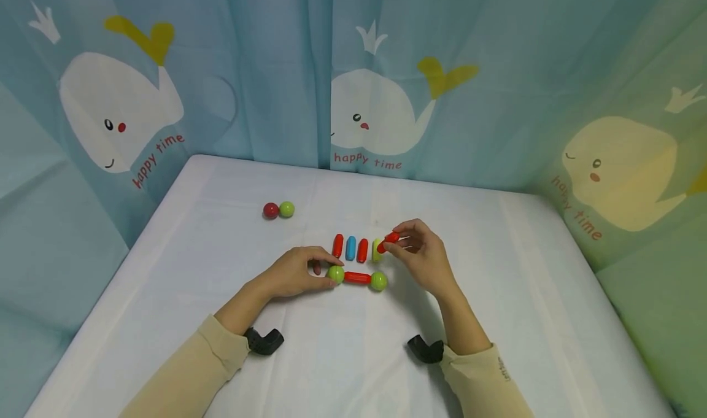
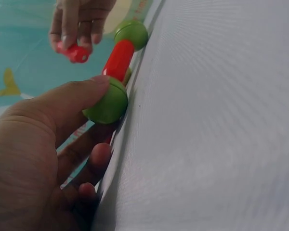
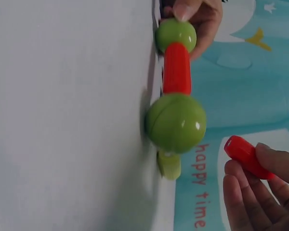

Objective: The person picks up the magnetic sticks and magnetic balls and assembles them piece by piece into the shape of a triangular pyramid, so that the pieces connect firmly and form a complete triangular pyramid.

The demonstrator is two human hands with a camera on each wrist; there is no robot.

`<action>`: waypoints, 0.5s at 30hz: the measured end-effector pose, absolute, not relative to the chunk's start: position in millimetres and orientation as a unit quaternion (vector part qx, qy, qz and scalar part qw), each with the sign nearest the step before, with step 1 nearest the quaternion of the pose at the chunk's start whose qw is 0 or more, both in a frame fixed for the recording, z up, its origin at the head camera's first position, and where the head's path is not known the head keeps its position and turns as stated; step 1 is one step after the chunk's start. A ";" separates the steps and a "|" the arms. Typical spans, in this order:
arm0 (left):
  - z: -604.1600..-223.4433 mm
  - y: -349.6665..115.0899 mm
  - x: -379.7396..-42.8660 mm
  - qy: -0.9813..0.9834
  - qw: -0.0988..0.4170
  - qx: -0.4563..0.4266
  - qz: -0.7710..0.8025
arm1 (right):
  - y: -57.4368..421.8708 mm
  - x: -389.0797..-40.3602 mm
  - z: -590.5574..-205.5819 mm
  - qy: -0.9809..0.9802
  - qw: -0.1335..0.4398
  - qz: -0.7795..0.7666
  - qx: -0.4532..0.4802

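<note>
Two green balls joined by a red rod (image 1: 357,277) lie on the table in the head view. My left hand (image 1: 301,272) pinches the left green ball (image 1: 336,274) between thumb and fingers; the right green ball (image 1: 378,281) is untouched. Above and to the right of it, my right hand (image 1: 424,253) holds a loose red rod (image 3: 248,156) by its thumb and fingertips, off the table. Behind the joined piece lie two more red rods (image 1: 338,246), a blue rod (image 1: 350,248) and a yellow-green rod (image 1: 377,250), the last partly covered by the held rod.
A dark red ball (image 1: 270,210) and a green ball (image 1: 286,209) sit side by side farther back on the white table (image 1: 497,283). Curtains (image 1: 287,68) with whale prints stand along the back and sides. Black devices (image 1: 265,342) are worn at both wrists.
</note>
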State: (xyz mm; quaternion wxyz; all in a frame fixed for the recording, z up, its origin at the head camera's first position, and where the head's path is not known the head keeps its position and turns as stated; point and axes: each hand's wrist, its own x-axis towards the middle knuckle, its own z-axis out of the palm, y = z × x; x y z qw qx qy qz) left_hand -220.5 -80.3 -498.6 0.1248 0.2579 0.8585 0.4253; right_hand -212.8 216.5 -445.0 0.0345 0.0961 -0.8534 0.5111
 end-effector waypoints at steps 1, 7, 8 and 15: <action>-498.3 -80.4 -220.6 0.859 0.123 0.258 0.425 | 214.3 -212.1 -444.4 -0.851 0.038 0.513 0.104; -498.9 -81.0 -220.2 0.859 0.123 0.250 0.429 | 200.1 -207.4 -444.2 -0.854 0.033 0.500 0.142; -499.4 -80.9 -220.0 0.860 0.124 0.248 0.429 | 198.1 -206.3 -444.4 -0.856 0.030 0.496 0.145; -500.6 -79.6 -219.7 0.860 0.122 0.252 0.427 | 190.6 -200.3 -443.5 -0.857 0.022 0.487 0.165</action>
